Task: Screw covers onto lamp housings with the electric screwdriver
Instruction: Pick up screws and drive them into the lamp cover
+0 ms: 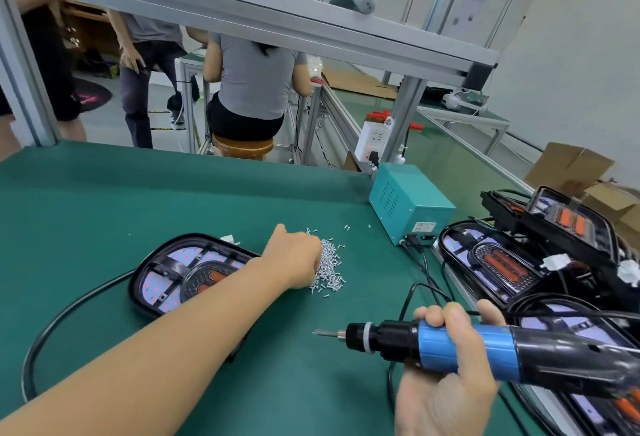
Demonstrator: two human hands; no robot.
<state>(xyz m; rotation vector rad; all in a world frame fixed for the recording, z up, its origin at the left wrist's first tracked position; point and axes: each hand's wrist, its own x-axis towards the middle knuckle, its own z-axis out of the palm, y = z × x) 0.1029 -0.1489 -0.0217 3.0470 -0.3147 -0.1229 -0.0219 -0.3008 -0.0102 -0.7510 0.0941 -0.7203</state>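
From the head camera, the green tabletop (104, 200) carries a black lamp housing (183, 273) lying flat at the left, its black cable (52, 328) looping off toward the near edge. The left hand (294, 259) reaches across that housing and rests on a loose pile of small silver screws (330, 269) just to the housing's right; its fingers curl down into the pile, but whether they pinch a screw is hidden. The right hand (450, 366), near the front edge, grips the blue-and-black electric screwdriver (467, 345) around its blue barrel, held roughly level above the tabletop with the bit pointing left, well apart from the housing. A teal power box (408, 203) stands behind the screws. At the right, more lamp housings (502, 262) lie stacked and overlapping. Beyond the tabletop, a seated person (252, 82) faces away on a wooden stool (242, 146).
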